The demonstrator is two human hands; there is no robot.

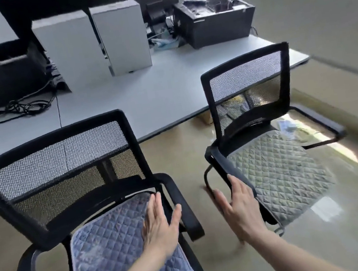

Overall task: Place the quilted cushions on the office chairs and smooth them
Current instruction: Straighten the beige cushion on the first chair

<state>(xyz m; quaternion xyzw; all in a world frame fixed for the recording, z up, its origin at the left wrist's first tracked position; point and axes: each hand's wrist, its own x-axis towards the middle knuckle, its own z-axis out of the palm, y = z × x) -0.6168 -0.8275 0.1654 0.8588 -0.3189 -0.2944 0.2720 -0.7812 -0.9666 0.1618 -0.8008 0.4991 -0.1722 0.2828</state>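
Left hand [161, 226] lies flat, fingers spread and gripping nothing, on the right edge of the blue cushion [111, 245] beside the armrest [181, 202]; for a good smoothing it should press lightly and sweep outward toward the corners so the quilting doesn't bunch. Right hand [239, 205] is open too, fingers extended at the near armrest of the right chair [248, 92], whether touching it I cannot tell, with the grey cushion [279, 173] already on that seat just beyond the fingertips.
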